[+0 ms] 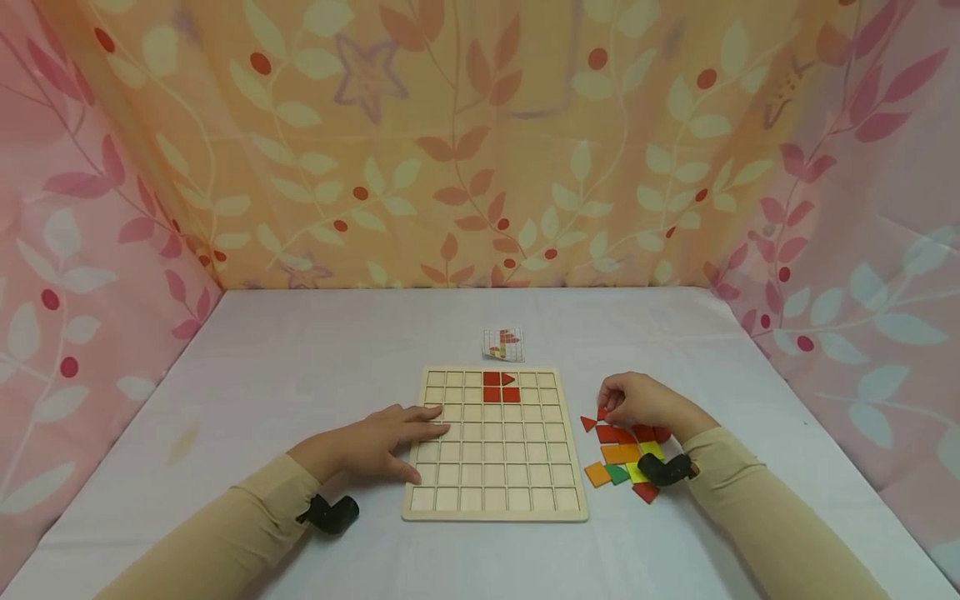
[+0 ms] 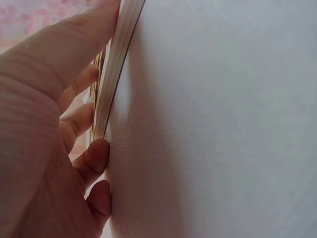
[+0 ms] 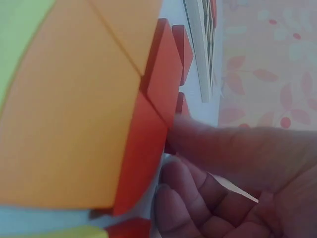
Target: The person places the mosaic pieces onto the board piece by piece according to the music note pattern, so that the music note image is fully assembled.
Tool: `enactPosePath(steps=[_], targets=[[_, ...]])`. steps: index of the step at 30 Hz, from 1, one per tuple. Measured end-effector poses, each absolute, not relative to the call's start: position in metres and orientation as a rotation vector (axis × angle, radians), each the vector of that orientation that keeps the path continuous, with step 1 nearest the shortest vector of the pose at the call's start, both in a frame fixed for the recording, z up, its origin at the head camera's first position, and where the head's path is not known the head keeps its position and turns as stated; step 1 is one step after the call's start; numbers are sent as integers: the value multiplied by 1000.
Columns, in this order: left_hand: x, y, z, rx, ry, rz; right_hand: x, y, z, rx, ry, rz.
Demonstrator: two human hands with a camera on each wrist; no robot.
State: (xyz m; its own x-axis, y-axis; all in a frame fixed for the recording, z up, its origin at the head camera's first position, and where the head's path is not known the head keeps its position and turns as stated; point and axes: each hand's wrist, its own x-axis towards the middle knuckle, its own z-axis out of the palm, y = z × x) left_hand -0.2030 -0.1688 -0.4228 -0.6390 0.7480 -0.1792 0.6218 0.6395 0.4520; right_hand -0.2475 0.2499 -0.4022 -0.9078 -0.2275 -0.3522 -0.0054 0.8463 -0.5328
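Observation:
A light wooden grid board (image 1: pixel 495 514) lies on the white table, with three red squares (image 1: pixel 492 394) and a red triangle (image 1: pixel 507 379) in its upper rows. My left hand (image 1: pixel 375 442) rests at its left edge, fingers spread over the border and thumb near the side; the left wrist view shows fingertips along the board's edge. Right of the board, my right hand (image 1: pixel 647 404) reaches to the top of a pile of coloured tiles. Its thumb and fingers pinch a small red tile (image 1: pixel 602 412), mostly covered by the fingertips. A loose red triangle (image 1: pixel 588 424) lies beside it.
A small printed pattern card (image 1: pixel 502 344) lies behind the board. The pile includes an orange tile (image 1: pixel 597 475), a green piece (image 1: pixel 617 474), yellow tiles (image 1: pixel 652 450) and a red tile (image 1: pixel 646 492). Patterned curtains (image 1: pixel 480 167) enclose the table's back and sides.

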Motion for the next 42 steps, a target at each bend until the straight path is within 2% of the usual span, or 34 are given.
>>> enactPosePath(steps=[14,26,42], targets=[[-204,-169,-425,1131,2527,497,-246,248,-401,-278,2622,-753],[-203,-169,-425,1109,2511,511,-250,250,-396,-214,2577,-885],[-201,-167,-422,1090,2514,509,-266,206,-385,-482,2531,-1011]])
